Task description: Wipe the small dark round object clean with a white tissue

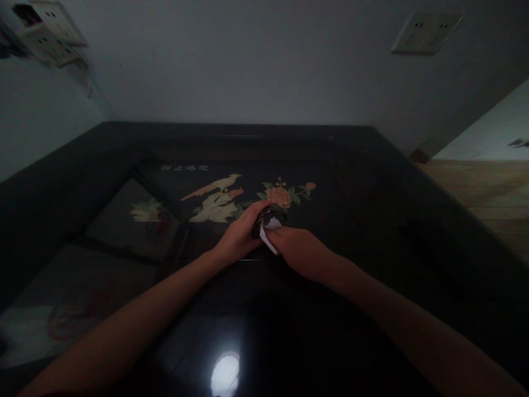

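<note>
My left hand (239, 234) and my right hand (300, 251) meet over the middle of a glossy black table (372, 231). Between them sits a small dark rounded object (270, 216) with a white piece, perhaps paper or cloth, at its lower side. The left hand's fingers curl round the dark object from the left. The right hand is closed, pinching the white piece (268, 236). What the dark object is cannot be made out in the dim light.
The tabletop carries an inlaid bird and flower picture (231, 196) just beyond the hands. Grey walls stand behind, with a socket plate (425, 33) at upper right and more plates (49, 33) at upper left. Wooden floor (487, 193) shows to the right.
</note>
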The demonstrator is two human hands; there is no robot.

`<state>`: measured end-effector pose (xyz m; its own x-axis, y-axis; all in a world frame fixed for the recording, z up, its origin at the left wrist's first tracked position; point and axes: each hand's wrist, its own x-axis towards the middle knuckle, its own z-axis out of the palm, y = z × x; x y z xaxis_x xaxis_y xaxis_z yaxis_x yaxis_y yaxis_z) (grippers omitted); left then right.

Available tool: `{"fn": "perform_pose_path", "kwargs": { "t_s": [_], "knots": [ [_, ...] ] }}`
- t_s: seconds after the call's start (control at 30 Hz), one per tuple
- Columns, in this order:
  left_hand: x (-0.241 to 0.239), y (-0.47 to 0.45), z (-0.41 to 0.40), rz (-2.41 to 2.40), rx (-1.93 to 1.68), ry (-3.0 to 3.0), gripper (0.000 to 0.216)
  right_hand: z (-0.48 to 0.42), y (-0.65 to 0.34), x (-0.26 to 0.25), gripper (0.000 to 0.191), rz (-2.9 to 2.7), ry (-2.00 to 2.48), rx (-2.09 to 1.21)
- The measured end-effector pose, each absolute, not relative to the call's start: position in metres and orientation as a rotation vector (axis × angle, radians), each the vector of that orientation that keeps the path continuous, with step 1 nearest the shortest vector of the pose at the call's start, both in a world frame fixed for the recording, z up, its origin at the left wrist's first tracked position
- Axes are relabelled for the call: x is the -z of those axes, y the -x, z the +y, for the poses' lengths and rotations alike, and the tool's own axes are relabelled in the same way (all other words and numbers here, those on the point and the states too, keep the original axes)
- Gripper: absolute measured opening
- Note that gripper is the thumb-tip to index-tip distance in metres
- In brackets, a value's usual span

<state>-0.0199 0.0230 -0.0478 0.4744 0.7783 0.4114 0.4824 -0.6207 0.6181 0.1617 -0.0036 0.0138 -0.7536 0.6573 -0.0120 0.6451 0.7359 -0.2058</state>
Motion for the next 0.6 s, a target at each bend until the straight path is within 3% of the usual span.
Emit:
{"fn": "perform_pose_path", "kwargs": {
  "t_s": [0.23, 0.6],
  "knots": [
    [0.050, 0.020, 0.023, 1.054, -0.975, -2.304, 0.074, -0.006, -0.158, -0.007, 0.025, -2.924, 0.946, 0.267],
    [0.049, 0.020, 0.023, 1.065, -0.962, -2.282, 0.074, -0.008, -0.155, 0.001, 0.026, -2.815, 0.939, 0.318]
  ]
}}
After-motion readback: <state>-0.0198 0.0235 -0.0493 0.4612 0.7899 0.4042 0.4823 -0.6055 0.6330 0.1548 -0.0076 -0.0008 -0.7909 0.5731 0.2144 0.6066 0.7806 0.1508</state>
